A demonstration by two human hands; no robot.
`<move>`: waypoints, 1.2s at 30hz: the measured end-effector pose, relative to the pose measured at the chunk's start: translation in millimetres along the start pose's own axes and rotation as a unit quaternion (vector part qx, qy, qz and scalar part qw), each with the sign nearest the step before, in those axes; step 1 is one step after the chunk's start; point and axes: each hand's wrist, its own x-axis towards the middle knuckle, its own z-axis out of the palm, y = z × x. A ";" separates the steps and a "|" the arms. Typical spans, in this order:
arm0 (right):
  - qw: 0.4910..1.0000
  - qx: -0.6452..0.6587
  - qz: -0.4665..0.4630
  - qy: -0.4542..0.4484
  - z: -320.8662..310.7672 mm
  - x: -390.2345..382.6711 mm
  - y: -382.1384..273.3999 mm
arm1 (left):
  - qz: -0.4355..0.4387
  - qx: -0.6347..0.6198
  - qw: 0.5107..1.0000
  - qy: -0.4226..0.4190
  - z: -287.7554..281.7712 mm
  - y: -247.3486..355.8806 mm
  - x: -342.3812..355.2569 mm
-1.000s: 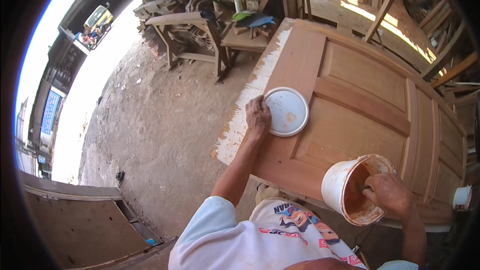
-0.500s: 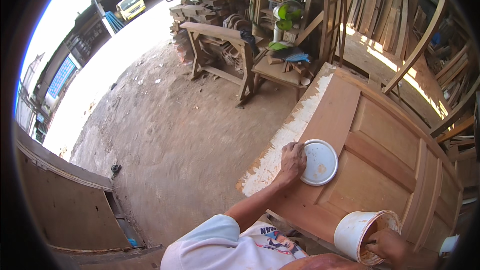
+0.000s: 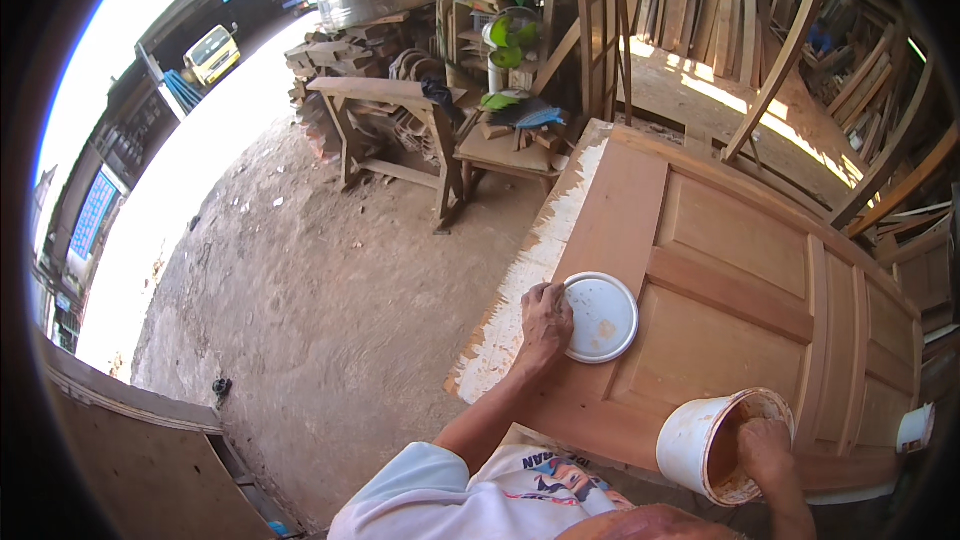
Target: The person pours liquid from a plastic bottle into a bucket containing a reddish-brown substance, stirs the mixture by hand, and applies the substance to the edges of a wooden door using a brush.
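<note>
A round white bucket lid [image 3: 603,318] with dried smears rests on a panelled wooden door [image 3: 740,305]. My left hand [image 3: 547,324] grips its left rim, fingers bent over the edge. At the door's near side, a white bucket [image 3: 690,440] tilts with its mouth toward the right. Orange-brown paste streaks its inner wall and rim. My right hand [image 3: 764,448] reaches inside with curled fingers; the fingertips and whatever they hold are hidden.
A pale, paint-flaked board [image 3: 545,250] runs along the door's left edge. A small white container [image 3: 914,428] stands at the far right. Beyond are a wooden trestle [image 3: 390,125], a stool [image 3: 505,150] with wood scraps, a green-bladed fan [image 3: 510,40] and stacked planks.
The view has swung, so the scene sits further left. My right hand has shifted within the bucket, its forearm now rising from below. My left hand still has the lid.
</note>
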 end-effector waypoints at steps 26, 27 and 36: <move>0.961 0.182 -0.087 -0.190 -63.6 -17.9 -10.7 | -0.005 0.027 0.999 -0.021 4.5 8.4 5.3; 0.968 0.123 -0.063 -0.210 -47.6 -11.2 -15.1 | -0.015 0.023 0.999 -0.036 9.4 11.7 3.1; 0.990 0.052 0.002 0.128 -40.7 -5.2 2.5 | -0.018 0.074 0.997 -0.019 1.8 -2.7 5.1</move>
